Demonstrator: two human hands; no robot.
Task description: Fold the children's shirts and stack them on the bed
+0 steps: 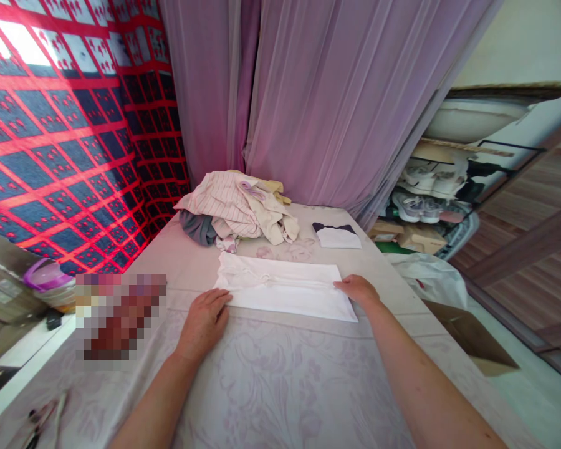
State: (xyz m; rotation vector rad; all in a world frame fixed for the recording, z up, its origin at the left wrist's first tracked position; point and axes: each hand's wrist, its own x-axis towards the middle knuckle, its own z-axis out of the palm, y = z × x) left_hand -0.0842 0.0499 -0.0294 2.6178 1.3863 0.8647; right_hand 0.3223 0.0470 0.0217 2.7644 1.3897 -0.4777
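A white garment (285,284), folded into a long flat strip, lies crosswise on the patterned cloth; its exact kind cannot be made out. At its left end, my left hand (208,315) rests with fingers stretched out over the edge of the fabric. My right hand (359,290) pinches the right end between thumb and fingers. Beyond it to the right sits a smaller folded white piece with a dark edge (339,237). A loose heap of clothes (243,206), with a pink striped piece on top, lies behind the strip.
The patterned cloth (271,380) covers a bed-like surface. Purple curtains (318,106) hang behind; a red and dark checked curtain (79,137) hangs left. Shoes (418,206) stand on a rack at right, above a cardboard box (470,333). Cords (47,421) lie at the lower left.
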